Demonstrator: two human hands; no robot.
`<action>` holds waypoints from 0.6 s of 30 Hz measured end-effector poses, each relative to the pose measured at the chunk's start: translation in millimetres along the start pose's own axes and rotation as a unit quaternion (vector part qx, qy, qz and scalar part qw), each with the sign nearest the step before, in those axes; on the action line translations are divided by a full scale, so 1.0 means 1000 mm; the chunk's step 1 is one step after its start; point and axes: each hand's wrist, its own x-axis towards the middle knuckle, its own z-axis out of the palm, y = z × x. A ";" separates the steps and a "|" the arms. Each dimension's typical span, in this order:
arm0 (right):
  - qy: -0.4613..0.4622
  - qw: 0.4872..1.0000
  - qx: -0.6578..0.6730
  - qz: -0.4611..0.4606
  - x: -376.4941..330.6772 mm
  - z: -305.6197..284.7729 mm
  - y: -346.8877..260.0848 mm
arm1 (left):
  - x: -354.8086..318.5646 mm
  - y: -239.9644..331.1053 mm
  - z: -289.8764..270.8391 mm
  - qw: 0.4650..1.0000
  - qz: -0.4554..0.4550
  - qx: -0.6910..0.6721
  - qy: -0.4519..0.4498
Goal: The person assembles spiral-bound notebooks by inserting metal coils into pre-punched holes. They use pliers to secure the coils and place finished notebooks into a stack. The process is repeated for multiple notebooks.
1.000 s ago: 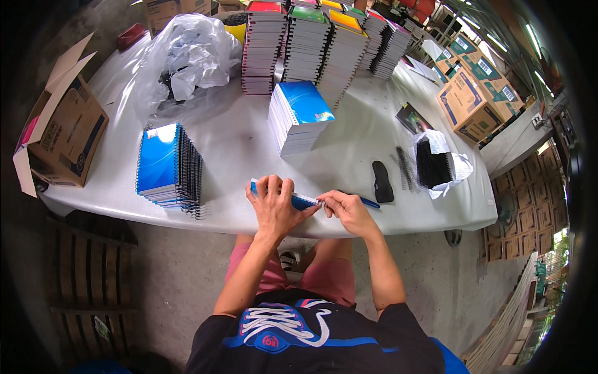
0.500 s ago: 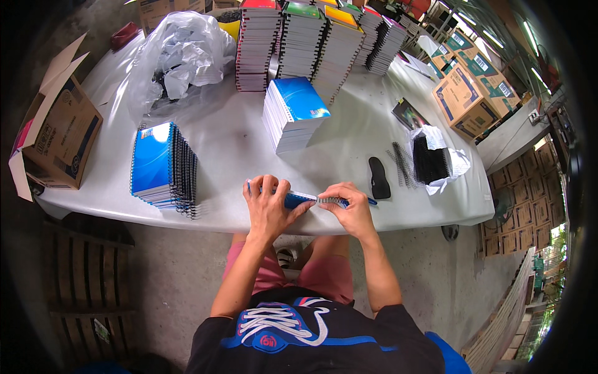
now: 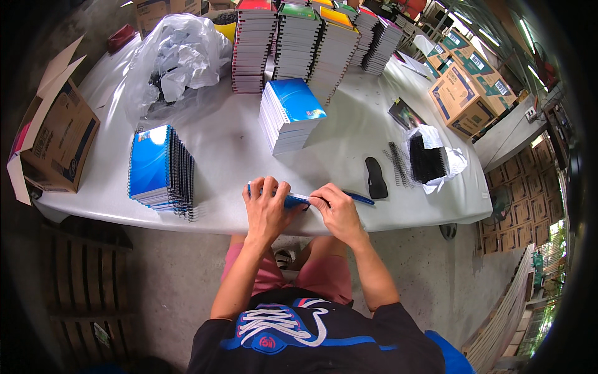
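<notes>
At the table's near edge my left hand (image 3: pixel 266 209) grips a blue-covered notebook (image 3: pixel 295 200), its fingers over the top and thumb along the near side. The thumb and fingertips of my right hand (image 3: pixel 339 213) are pinched at the notebook's right end, around a dark spiral coil that those fingers now mostly cover. A slim blue tool (image 3: pixel 359 197) lies just beyond the right hand, partly hidden by it. Left of my hands stands a stack of coil-bound blue notebooks (image 3: pixel 149 163). Ahead is a stack of blue-covered books (image 3: pixel 293 103) showing no coils.
Loose black coils (image 3: pixel 398 163) lie beside a paper-wrapped coil bundle (image 3: pixel 427 159) and a flat black object (image 3: pixel 375 177). Tall notebook stacks (image 3: pixel 254 53), a plastic bag (image 3: pixel 177 62) and an open carton (image 3: pixel 59 134) occupy the far and left sides. More cartons (image 3: pixel 464 96) stand at right.
My right hand has slid left against the notebook's end, covering the coil that showed between the hands. More of the blue tool shows. The left hand keeps its grip.
</notes>
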 end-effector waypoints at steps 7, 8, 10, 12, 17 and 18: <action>0.039 0.992 -0.117 -0.011 -0.001 0.008 -0.019 | 0.001 0.001 -0.001 1.000 -0.012 0.019 -0.012; 0.053 0.991 -0.119 0.001 -0.001 0.011 -0.019 | 0.001 0.002 0.000 1.000 -0.016 0.019 -0.013; 0.082 0.989 -0.124 0.024 -0.002 0.017 -0.016 | 0.003 0.006 -0.002 1.000 -0.015 0.015 -0.013; 0.089 0.983 -0.153 0.043 -0.002 0.022 -0.016 | 0.003 0.005 -0.003 1.000 -0.013 0.018 -0.015; 0.044 0.981 -0.164 0.096 -0.003 0.019 -0.011 | 0.005 -0.002 0.001 0.999 -0.002 0.009 -0.033; 0.024 0.985 -0.137 0.097 -0.002 0.013 -0.009 | 0.004 -0.004 0.001 1.000 0.001 0.000 -0.029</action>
